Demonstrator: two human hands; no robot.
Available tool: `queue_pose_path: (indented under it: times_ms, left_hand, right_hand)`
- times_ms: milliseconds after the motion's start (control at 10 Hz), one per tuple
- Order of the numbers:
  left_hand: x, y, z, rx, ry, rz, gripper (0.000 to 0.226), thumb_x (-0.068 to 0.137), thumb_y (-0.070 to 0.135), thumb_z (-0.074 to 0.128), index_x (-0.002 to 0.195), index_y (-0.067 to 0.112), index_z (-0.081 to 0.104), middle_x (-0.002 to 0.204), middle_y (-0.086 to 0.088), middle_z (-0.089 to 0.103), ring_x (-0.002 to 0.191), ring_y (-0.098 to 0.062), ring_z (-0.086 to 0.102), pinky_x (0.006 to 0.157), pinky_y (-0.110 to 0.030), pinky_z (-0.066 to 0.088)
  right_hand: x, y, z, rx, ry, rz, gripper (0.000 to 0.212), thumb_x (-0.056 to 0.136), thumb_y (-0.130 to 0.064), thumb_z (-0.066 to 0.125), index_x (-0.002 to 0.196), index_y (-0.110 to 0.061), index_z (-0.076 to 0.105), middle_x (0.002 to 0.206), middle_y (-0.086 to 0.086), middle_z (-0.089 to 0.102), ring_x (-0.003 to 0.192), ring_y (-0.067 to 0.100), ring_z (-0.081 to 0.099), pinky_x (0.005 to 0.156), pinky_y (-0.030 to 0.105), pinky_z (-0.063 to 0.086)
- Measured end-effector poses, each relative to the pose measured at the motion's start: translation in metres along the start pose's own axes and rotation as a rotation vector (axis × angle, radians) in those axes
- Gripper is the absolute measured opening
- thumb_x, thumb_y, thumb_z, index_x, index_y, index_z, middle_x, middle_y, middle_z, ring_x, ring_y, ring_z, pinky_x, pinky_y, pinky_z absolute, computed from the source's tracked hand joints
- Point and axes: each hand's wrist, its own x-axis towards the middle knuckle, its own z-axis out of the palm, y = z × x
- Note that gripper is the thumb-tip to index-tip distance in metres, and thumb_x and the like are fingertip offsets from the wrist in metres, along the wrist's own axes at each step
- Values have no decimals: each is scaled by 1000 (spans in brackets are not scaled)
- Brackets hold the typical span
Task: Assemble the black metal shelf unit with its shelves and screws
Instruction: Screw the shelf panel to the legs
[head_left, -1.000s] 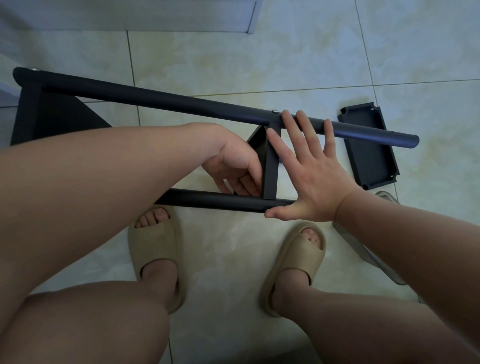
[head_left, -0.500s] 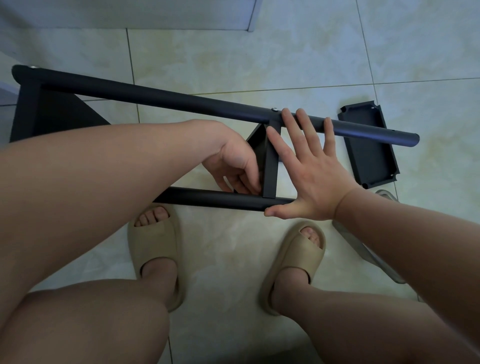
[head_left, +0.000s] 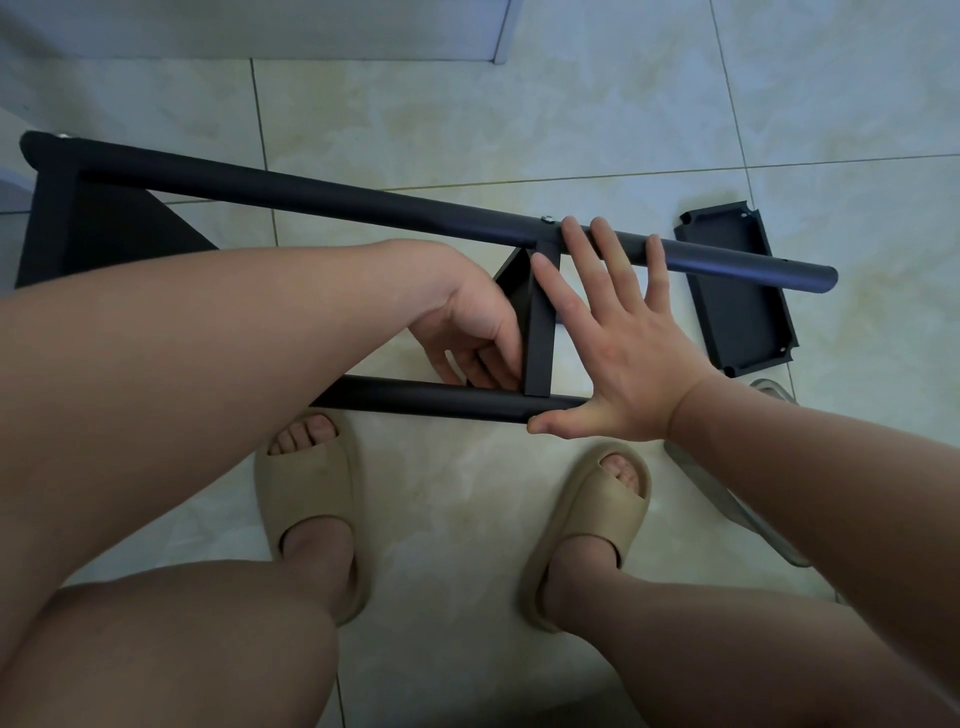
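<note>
The matte black frame (head_left: 311, 200) lies on its side on the tiled floor (head_left: 467, 493), just ahead of the person's slippers (head_left: 306, 493). Its two round tubes are joined by one shelf at the far left and a second shelf (head_left: 540, 332) near their right ends, with a silver screw (head_left: 546, 219) above it. The right hand (head_left: 623, 358) lies flat, fingers (head_left: 608, 249) spread and released, against this shelf and both tubes. The left hand (head_left: 472, 332) curls behind the shelf; whether it grasps anything I cannot tell. A loose shelf (head_left: 737, 301) lies to the right.
</note>
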Motion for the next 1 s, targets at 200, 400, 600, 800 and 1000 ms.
queue_pose_path:
  times_ms: [200,400,600,800,1000]
  left_hand:
    - [-1,-3,-3,-71,-46,29,18,91,11,64,106,15,73,109,-3,73,102,-19,68,112,-45,42]
    - [2,-4,1,-75,-30,25,17,93,13,62,107,16,72,105,0,74,101,-18,66,113,-45,40]
    - [0,-2,1,-48,-54,-7,14,92,17,63,100,18,74,99,2,74,97,-18,65,107,-41,43]
    - [1,-7,-1,-110,-70,40,17,93,13,60,104,17,72,106,0,73,99,-17,66,107,-42,42]
    - [3,-5,0,-42,-56,2,14,92,18,63,102,19,73,103,0,72,97,-19,64,102,-40,45]
  right_hand:
    - [0,0,1,11,7,-3,130,68,-100,30,163,-14,5,168,23,-1,155,43,-3,117,72,-2]
    - [0,0,0,2,-9,5,130,68,-100,28,163,-14,3,168,22,-4,155,43,-5,118,71,-3]
    - [0,0,-1,5,-7,1,130,69,-100,27,163,-15,2,168,21,-4,155,43,-6,118,70,-5]
    - [0,0,0,9,-3,3,130,68,-100,29,163,-15,2,168,21,-5,155,42,-6,118,70,-5]
    - [0,0,-1,5,-4,1,130,68,-100,29,163,-14,2,168,22,-5,155,43,-6,118,70,-5]
